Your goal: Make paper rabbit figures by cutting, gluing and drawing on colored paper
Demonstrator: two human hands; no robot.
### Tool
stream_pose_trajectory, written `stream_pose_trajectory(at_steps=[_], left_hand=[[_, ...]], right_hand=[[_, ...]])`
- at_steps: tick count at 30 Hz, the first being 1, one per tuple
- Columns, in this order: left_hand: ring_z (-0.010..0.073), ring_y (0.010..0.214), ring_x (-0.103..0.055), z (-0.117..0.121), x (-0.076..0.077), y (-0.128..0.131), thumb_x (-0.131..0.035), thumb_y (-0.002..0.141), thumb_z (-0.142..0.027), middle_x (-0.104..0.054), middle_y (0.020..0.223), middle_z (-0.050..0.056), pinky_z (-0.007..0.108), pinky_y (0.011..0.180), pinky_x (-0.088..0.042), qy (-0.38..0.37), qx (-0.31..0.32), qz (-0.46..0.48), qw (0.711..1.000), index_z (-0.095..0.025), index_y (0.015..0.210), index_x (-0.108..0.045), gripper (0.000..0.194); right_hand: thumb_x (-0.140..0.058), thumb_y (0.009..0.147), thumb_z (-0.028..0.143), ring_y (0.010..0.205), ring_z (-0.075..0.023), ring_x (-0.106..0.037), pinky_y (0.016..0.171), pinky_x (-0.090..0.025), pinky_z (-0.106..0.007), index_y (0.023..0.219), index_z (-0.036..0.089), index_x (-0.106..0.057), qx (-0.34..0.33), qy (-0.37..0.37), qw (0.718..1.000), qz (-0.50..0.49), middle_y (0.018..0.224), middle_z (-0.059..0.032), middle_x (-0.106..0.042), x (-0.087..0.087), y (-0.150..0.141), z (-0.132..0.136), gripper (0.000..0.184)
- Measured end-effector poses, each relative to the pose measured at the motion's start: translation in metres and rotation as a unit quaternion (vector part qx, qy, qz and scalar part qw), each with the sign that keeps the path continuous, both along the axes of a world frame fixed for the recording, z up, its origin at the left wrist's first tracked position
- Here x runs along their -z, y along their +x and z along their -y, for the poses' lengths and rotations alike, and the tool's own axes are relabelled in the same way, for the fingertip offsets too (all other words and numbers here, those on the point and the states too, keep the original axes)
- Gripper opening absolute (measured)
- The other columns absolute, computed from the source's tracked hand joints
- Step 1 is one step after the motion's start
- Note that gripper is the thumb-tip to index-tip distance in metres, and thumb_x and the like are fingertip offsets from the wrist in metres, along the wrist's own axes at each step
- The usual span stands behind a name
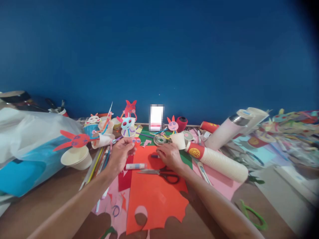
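My left hand (122,153) is closed round the base of a small white paper cup figure (128,127) with a light blue face and purple strips, held upright above the table. My right hand (169,156) rests knuckles-up on the orange-red paper sheet (152,196), its fingers curled over a small dark item (155,156) that I cannot make out. Between the hands lie a white glue stick (136,166) and black-handled scissors (161,173) on the paper.
A long sleeve of stacked white cups (219,161) lies at the right. Finished cup animals (74,141) stand along the back by the blue wall. Also in view: a plastic bag (27,142) at left, pencils (98,164), green scissors (253,215) at lower right, and a white flask (224,132).
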State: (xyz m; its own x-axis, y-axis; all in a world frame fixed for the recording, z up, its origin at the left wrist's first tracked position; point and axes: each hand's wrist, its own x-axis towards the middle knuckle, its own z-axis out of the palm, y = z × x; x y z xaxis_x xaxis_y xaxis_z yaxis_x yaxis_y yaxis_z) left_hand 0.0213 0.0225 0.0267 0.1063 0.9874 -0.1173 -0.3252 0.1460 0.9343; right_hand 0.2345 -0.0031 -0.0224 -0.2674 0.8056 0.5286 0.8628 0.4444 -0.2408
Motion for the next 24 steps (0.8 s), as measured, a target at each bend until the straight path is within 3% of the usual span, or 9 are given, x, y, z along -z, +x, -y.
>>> stream_pose_trajectory(at_steps=[7,17,24], left_hand=[[0.0101,0.052,-0.057,0.001,0.007,0.002,-0.066,0.061,-0.018,-0.057,0.054,-0.004,0.019,0.046,-0.042,-0.028,0.020,-0.002,0.999,-0.016,0.069,-0.048,0.020],[0.0096,0.051,-0.056,0.001,0.006,0.003,-0.066,0.062,-0.019,-0.059,0.056,-0.004,0.019,0.045,-0.043,-0.045,0.026,-0.005,0.999,-0.016,0.070,-0.047,0.020],[0.0089,0.049,-0.053,0.007,0.004,0.004,-0.066,0.063,-0.020,-0.058,0.053,-0.004,0.019,0.044,-0.041,-0.051,0.024,0.000,0.998,-0.017,0.070,-0.047,0.020]], right_hand=[[-0.048,0.086,0.022,0.073,-0.0149,-0.056,0.074,-0.030,-0.030,0.079,0.019,-0.064,-0.004,0.003,1.000,0.008,0.075,-0.0036,-0.065,0.003,0.003,-0.003,0.018],[-0.047,0.086,0.022,0.081,-0.0163,-0.056,0.072,-0.035,-0.026,0.084,0.020,-0.063,0.069,-0.017,0.997,0.000,0.084,-0.0040,-0.064,-0.041,0.041,-0.010,0.016],[-0.056,0.081,0.028,0.070,-0.0152,-0.056,0.067,-0.030,-0.027,0.069,0.018,-0.061,0.004,-0.113,0.987,0.115,0.069,-0.0013,-0.063,-0.033,0.023,-0.004,0.016]])
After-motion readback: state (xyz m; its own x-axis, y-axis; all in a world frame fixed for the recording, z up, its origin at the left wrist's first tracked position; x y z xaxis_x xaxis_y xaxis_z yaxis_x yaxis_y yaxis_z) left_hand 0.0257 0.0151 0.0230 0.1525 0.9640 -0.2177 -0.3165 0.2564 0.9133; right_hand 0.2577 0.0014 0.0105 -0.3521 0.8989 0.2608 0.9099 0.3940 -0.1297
